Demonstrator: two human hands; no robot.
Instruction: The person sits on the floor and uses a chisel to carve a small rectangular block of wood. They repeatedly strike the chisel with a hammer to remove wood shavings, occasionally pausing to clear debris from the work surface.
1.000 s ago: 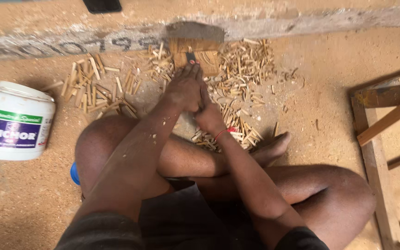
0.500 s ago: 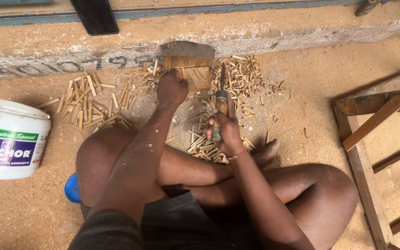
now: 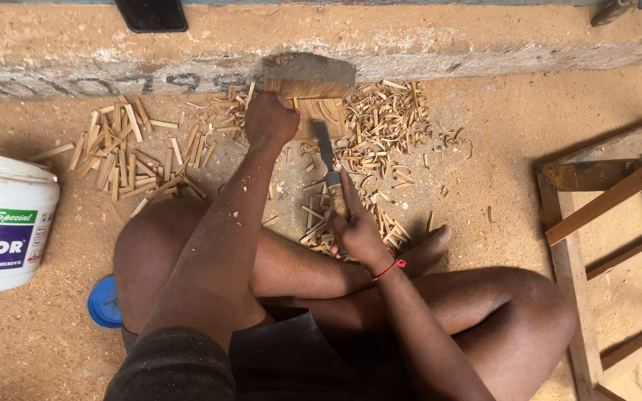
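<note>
Left hand (image 3: 269, 119): arm fully extended forward, fingers curled closed, apparently gripping. Right hand (image 3: 354, 226): elbow bent, fist closed in a grip, thumb uppermost, red thread at the wrist. Legs: crossed, bare, beneath both forearms.

The floor (image 3: 559, 89) is sandy brown earth strewn with sawdust. Along the top runs a low, worn concrete ledge (image 3: 484, 48), pale grey on its face, with faded dark markings. A dark flat object (image 3: 151, 13) lies on top of the ledge at upper left. A white plastic tub (image 3: 1, 219) with a coloured label stands on the floor at left, and a blue lid (image 3: 104, 303) lies near it. At right a wooden frame (image 3: 603, 200) of brown slats rests on the floor. The light is even daylight.
</note>
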